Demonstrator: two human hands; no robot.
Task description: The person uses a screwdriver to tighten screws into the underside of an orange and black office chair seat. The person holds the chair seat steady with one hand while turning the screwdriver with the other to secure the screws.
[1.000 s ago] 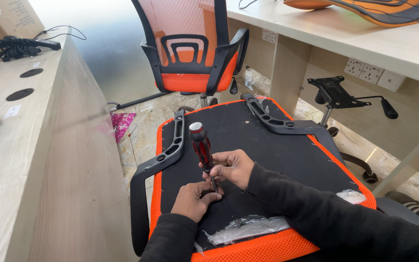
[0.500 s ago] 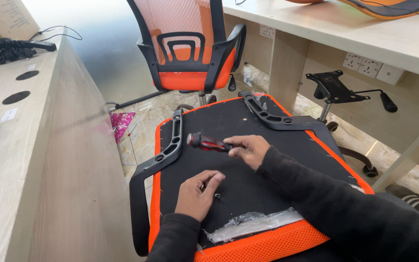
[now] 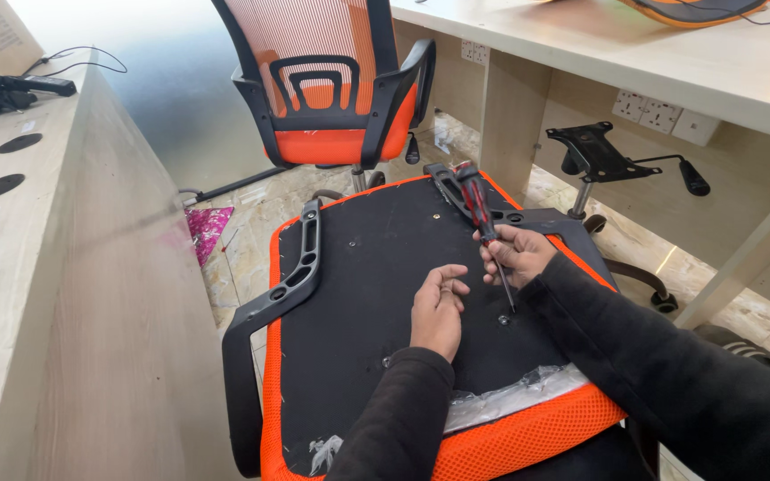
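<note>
While the right hand [image 3: 517,256] grips the red-and-black screwdriver [image 3: 485,223] by the lower handle, the blade tip rests at a screw point [image 3: 503,318] on the black underside of the upturned seat [image 3: 376,294]. The left hand [image 3: 438,310] lies palm-down on the same panel just beside the tip, fingers loosely curled and holding nothing. Two black armrests are already mounted: the left armrest [image 3: 282,285] runs along the left edge, and the right armrest [image 3: 465,198] lies at the far right corner. Several screw holes in the middle of the panel show no mechanism over them. The black tilt mechanism [image 3: 601,153] with its lever stands apart on a chair base [image 3: 643,285] to the right, so fitting it appears to remain outstanding. The seat's orange mesh edge [image 3: 528,432] carries a strip of clear plastic wrap [image 3: 510,399]. Beyond, an assembled orange office chair [image 3: 331,89] stands on the tiled floor [image 3: 251,232]. A pale wooden counter [image 3: 55,294] flanks the left.
</note>
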